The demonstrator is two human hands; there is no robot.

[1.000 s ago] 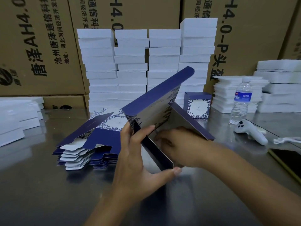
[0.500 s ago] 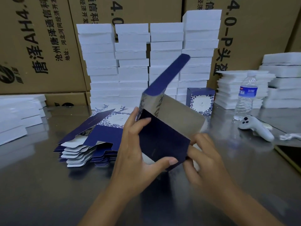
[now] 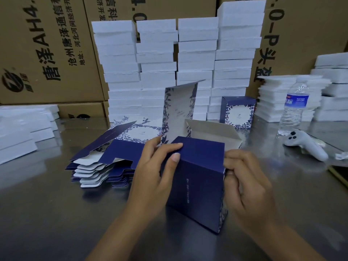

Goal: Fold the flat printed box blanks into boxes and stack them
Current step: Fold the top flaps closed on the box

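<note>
You are midway through forming one box (image 3: pixel 199 185). It is sitting near you at the centre of the table (image 3: pixel 47 213), navy front panel facing you and top open. I cannot tell whether its base is resting on the table or hanging just above it.

Your left grip (image 3: pixel 158 166) is grasping the box's upper left corner, with the thumb lying on the navy panel and the fingers curling over the top edge. Your right grip (image 3: pixel 246 178) is pinching the upper right edge. The card is hiding the fingertips, so I cannot tell which tab they are holding.

The printed lid flap (image 3: pixel 180 110) is standing upright at the left of the opening. A white inner flap (image 3: pixel 214 130) is leaning across its far side.

As I judge it, you are squaring the body and closing the top. The next move is calling for the left grip to steady the walls while the right one presses the side tabs inward. Then swing the lid down and tuck its tongue in behind the front panel, without creasing the print.

One finished box (image 3: pixel 238 113) is standing far and to the right, a likely place for this one. The pile of flat blanks (image 3: pixel 105 162) is waiting just to the left.
</note>
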